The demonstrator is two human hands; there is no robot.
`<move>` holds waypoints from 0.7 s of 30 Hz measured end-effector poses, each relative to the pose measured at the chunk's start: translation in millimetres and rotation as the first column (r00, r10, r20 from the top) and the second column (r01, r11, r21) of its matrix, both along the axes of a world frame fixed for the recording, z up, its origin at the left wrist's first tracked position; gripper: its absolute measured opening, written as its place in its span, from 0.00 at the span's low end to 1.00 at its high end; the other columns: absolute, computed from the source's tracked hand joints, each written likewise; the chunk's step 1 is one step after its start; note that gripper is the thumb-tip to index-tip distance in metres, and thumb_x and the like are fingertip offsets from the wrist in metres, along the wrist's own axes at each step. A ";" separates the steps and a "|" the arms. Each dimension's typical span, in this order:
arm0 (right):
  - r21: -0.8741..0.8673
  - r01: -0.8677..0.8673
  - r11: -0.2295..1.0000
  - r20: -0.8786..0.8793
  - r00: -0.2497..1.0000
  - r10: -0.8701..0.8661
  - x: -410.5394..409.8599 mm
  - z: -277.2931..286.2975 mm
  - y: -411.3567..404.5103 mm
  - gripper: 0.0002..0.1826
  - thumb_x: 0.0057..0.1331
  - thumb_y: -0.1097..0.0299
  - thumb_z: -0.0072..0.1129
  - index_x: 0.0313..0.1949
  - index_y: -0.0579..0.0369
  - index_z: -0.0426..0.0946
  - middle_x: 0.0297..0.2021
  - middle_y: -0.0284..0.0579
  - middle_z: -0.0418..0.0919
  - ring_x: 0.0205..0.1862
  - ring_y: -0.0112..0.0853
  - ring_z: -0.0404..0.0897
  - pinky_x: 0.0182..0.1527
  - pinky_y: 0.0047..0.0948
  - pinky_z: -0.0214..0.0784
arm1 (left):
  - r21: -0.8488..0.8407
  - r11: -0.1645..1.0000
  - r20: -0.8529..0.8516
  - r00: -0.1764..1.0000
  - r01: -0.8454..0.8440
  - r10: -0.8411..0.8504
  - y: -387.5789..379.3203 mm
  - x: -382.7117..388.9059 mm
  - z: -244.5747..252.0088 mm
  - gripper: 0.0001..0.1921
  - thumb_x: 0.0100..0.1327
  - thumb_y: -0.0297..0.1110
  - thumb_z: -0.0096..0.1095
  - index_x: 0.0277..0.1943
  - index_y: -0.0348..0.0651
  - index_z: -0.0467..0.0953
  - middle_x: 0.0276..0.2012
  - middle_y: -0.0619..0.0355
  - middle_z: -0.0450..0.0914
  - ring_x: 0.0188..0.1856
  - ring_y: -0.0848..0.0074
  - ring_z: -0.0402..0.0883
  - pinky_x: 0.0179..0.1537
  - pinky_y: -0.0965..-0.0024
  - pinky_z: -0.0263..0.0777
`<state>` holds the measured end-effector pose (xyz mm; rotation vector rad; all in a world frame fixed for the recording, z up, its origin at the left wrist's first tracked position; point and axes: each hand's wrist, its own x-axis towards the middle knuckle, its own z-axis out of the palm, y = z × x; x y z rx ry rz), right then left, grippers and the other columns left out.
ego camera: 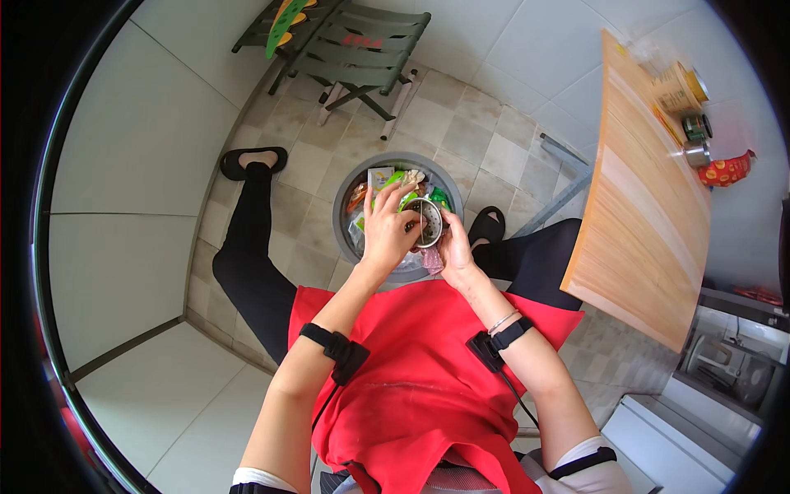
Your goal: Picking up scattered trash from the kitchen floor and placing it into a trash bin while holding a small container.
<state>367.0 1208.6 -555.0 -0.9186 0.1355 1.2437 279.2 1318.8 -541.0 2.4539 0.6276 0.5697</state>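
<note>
Over a round grey bin (458,185) filled with wrappers and packaging, my two hands meet around a small metal strainer cup (434,223) with a perforated base. My right hand (455,247) holds the cup from its right side, partly hidden behind it. From the left, my left hand (389,228) reaches into the cup's opening with thumb and fingertips; whether something is pinched there cannot be told. A pink crinkled wrapper (433,260) hangs just below the cup, beside my right palm. A red apron (407,358) covers my lap.
Green folding stools (364,46) stand beyond the bin. At right, a wooden table (642,204) on metal legs bears a tub (673,89), a dark jar (696,126), a metal cup (697,153) and a red packet (728,170). White panels (123,265) rise at left.
</note>
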 end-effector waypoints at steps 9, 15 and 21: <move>-0.030 -0.007 1.000 0.023 1.000 0.008 -7.9 14.0 -0.7 0.22 0.66 0.47 0.43 0.49 0.50 0.71 0.40 0.37 0.78 0.38 0.26 0.78 0.38 0.30 0.73 | -0.017 0.999 -0.010 0.999 0.040 -0.040 -0.6 1.2 -1.1 0.03 0.43 0.32 0.66 0.24 0.46 0.80 0.53 0.62 0.72 0.62 0.66 0.63 0.65 0.47 0.43; -0.101 0.152 0.983 0.078 0.986 -0.144 5.0 2.5 -6.9 0.22 0.65 0.47 0.44 0.45 0.51 0.72 0.38 0.37 0.79 0.36 0.26 0.78 0.37 0.29 0.72 | 0.075 0.995 0.126 0.990 -0.068 0.058 3.1 -6.9 -2.6 0.04 0.45 0.32 0.64 0.26 0.47 0.78 0.51 0.61 0.73 0.60 0.66 0.65 0.65 0.46 0.43; -0.142 0.179 0.973 0.149 0.976 -0.158 11.1 -3.9 -5.9 0.22 0.66 0.46 0.43 0.48 0.50 0.69 0.41 0.38 0.76 0.40 0.27 0.76 0.41 0.29 0.71 | 0.198 0.976 -0.083 0.991 -0.087 0.105 18.4 -12.8 -12.1 0.05 0.49 0.32 0.64 0.29 0.46 0.76 0.53 0.59 0.70 0.59 0.66 0.65 0.64 0.47 0.44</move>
